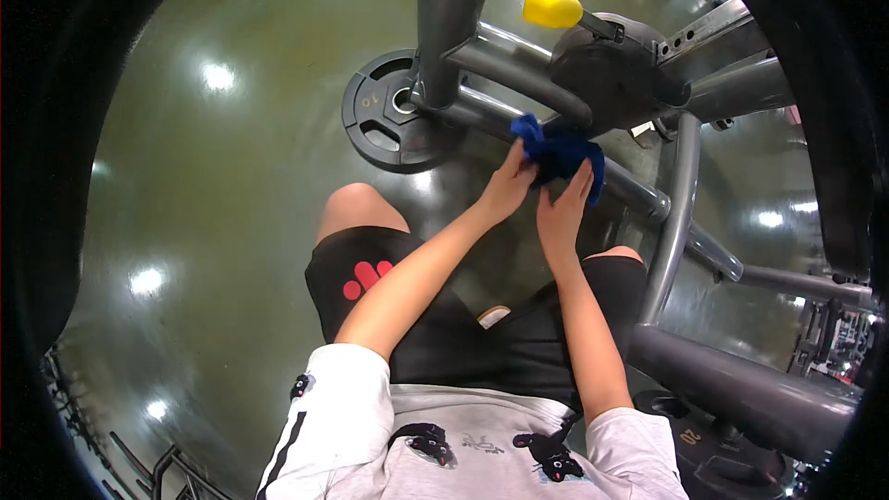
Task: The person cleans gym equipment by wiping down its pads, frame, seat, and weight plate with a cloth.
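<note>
A dark blue cloth [561, 156] is bunched up in front of me, close to the grey metal tubes of a gym machine. My left hand [509, 187] pinches its left side between thumb and fingers. On the other side, my right hand [565, 208] has its fingers closed on the lower right part of the cloth, and a flap hangs past the fingertips. Just beyond the cloth runs a slanting grey frame tube [491, 113]. Whether the cloth touches this tube, I cannot tell.
A weight plate [370, 104] marked 10 sits on a peg at left. A yellow knob [553, 5] sticks out above a dark round plate [611, 65]. Thick grey tubes [741, 384] run along my right side, with a plate [732, 463] marked 20 below.
</note>
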`<state>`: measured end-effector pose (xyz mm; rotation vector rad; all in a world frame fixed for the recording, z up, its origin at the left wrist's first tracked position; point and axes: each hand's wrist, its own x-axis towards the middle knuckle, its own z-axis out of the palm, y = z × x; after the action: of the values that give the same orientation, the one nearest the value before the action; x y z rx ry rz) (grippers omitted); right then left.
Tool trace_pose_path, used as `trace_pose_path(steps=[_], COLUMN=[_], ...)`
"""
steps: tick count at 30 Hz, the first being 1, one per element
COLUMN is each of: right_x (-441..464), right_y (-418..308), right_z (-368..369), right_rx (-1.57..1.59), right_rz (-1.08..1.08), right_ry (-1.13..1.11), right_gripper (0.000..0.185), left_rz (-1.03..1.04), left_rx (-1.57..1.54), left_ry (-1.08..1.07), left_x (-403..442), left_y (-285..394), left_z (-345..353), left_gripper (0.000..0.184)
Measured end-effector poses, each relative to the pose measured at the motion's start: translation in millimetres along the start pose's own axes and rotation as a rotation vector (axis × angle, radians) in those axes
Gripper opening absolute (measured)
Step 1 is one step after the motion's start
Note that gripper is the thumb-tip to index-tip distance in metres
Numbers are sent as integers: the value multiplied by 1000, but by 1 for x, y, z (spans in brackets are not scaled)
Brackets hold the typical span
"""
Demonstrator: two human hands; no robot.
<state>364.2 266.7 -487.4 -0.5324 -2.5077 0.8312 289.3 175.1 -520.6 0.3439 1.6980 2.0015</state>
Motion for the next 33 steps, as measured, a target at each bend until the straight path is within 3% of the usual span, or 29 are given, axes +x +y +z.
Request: trace_pose_path(steps=[1, 2, 3, 4, 5, 6, 7, 8, 10, 12, 14, 15, 17, 20, 21, 23, 25, 29, 32, 33], right_x=[0, -2, -5, -7, -11, -13, -13, -11, 4, 6, 14, 20, 34, 68, 76, 81, 79, 75, 75, 74], right_y=[5, 9, 10, 9, 11, 9, 9, 12, -6, 7, 13, 10, 4, -1, -5, 14, 31, 24, -3, -19], right_z=[6, 8, 10, 11, 17, 25, 31, 32, 20, 33, 46, 49, 55, 58, 56, 77, 104, 135, 153, 157], right_rx=[-38, -37, 198, 432, 436, 643, 850, 851, 762, 754, 492, 492, 286, 137, 127, 19, -176, -358, -360, -202], right_rz=[-76, -72, 124, 321, 325, 347, 366, 366, 552, 537, 305, 305, -38, -120, -36, -128, -205, -195, -322, -324], right_ry=[62, 59, -49, -156, -155, -132, -106, -103, -561, -599, -563, -564, -178, -61, -148, -200, -327, -255, -262, -271], right_gripper=[70, 70, 65, 61, 61, 56, 51, 51, 44, 43, 43, 43, 43, 42, 51, 56, 67, 73, 71, 70], left_rz=[-5, -75, -144, -148, -69, 14, -14, -13, -483, -537, -321, -321, -24, -96, -94, -205, -230, -227, -178, -163], left_rx=[1, 103, 204, 207, 257, 305, 87, 89, -224, -256, 50, 50, 678, 545, 546, 334, 337, 413, 416, 402], left_ry=[0, -138, -277, -278, -203, -127, -125, -127, -10, -52, -18, -17, 238, 213, 219, 157, 136, 124, 131, 138], left_x=[-8, -17, -25, -31, -36, -39, -36, -36, -40, -40, -41, -44, -56, -69, -74, -85, -98, -114, -114, -113], left_y=[1, 3, 3, 3, 4, 7, 11, 14, 43, 41, 19, 18, 15, 24, 28, 36, 48, 59, 67, 69], left_z=[-3, -6, -9, -10, -11, -12, -16, -22, -34, -45, -53, -57, -62, -74, -75, -73, -72, -71, -68, -67], left_gripper=[63, 62, 60, 60, 58, 56, 51, 51, 47, 44, 37, 37, 36, 34, 34, 29, 29, 28, 26, 24])
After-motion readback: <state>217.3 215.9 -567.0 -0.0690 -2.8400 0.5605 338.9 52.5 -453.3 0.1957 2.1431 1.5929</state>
